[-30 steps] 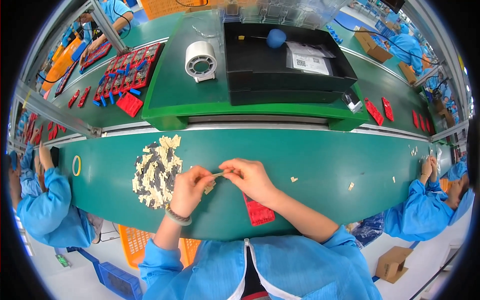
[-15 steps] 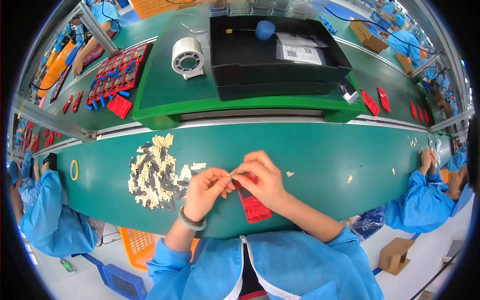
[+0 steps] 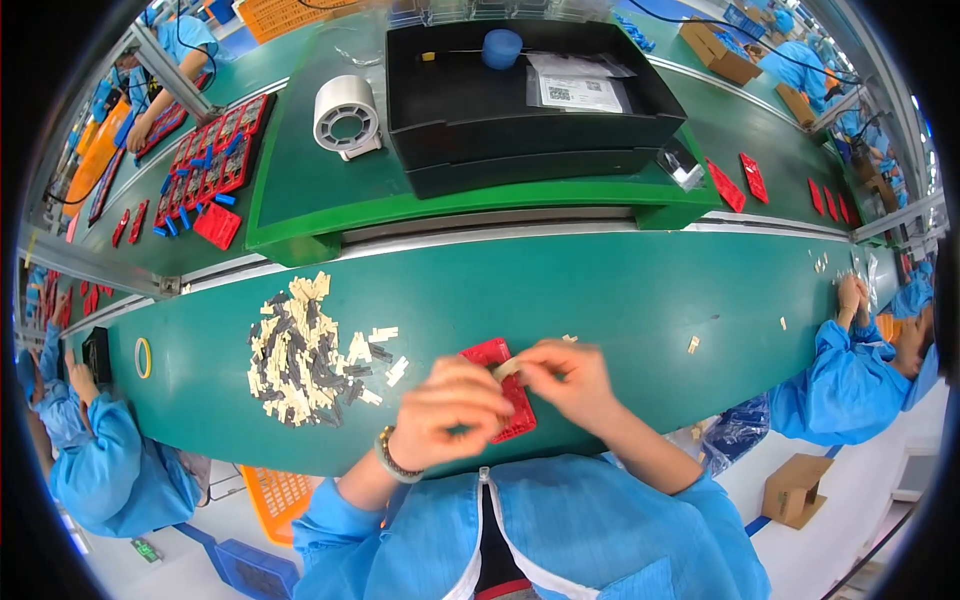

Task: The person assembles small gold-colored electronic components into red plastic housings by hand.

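Red tray (image 3: 521,414), one, slim: we record it flat on the counter (image 3: 640,300), in front of the wearer, partly hidden by the hands. Its long axis runs away from the body, the far end leaning a little left.

Pale strip (image 3: 506,369), one, small: we place it above the tray's far half, its length slanting across the tray's axis; whether it touches the tray, we cannot tell.

Right hand (image 3: 568,384): grip closed to a pinch, thumb and finger on the strip's right end. The tray lies to the left of this grip and just below.

Left hand (image 3: 455,408): nearer the tray, overlapping its left edge in view; fingers loosely curled and blurred. We cannot tell whether this grip has hold of anything.

Cream and dark pieces (image 3: 300,352), one heap: we enter it left of both hands, apart from the tray.
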Motion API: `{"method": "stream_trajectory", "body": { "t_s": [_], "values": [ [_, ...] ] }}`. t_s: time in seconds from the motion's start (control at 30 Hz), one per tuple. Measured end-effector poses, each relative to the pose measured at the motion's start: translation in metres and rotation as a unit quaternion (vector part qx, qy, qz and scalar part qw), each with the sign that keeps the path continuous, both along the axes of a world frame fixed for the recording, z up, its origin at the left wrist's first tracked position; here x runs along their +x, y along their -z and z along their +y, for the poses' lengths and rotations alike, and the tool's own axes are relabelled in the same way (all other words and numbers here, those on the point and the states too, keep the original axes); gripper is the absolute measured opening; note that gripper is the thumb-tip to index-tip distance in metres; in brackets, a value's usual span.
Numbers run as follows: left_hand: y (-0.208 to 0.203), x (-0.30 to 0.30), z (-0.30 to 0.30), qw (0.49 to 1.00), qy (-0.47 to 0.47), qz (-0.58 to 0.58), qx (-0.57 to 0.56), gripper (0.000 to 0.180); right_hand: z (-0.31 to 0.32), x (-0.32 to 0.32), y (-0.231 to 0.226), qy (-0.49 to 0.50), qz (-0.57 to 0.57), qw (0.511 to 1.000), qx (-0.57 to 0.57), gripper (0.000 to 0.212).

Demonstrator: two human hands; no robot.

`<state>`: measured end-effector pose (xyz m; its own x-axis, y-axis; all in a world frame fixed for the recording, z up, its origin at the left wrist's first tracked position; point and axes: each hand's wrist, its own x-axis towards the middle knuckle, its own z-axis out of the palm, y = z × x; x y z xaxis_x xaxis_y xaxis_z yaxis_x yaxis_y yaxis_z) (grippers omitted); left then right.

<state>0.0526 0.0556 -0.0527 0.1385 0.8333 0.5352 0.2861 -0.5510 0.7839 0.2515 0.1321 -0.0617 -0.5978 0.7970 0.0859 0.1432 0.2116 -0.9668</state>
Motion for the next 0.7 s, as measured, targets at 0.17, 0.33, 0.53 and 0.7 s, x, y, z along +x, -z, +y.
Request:
{"method": "stream_trajectory", "body": {
  "t_s": [0.17, 0.33, 0.53, 0.7],
  "values": [
    [0.003, 0.000, -0.006, 0.981, 0.026, 0.177, 0.079, 0.022, 0.021, 0.044, 0.009, 0.165, -0.201, 0.955, 0.143, 0.021],
    [0.007, 0.007, 0.000, 0.944, -0.012, 0.241, 0.227, 0.020, 0.002, 0.012, -0.016, -0.112, -0.048, 0.989, 0.087, 0.024],
    [0.008, 0.009, -0.003, 0.927, -0.062, 0.267, 0.256, 0.018, 0.004, 0.003, -0.022, -0.158, -0.046, 0.975, 0.148, 0.022],
    [0.009, 0.016, -0.002, 0.927, -0.118, 0.261, 0.243, 0.021, -0.002, 0.003, -0.018, -0.109, -0.033, 0.963, 0.244, 0.020]
  ]
}}
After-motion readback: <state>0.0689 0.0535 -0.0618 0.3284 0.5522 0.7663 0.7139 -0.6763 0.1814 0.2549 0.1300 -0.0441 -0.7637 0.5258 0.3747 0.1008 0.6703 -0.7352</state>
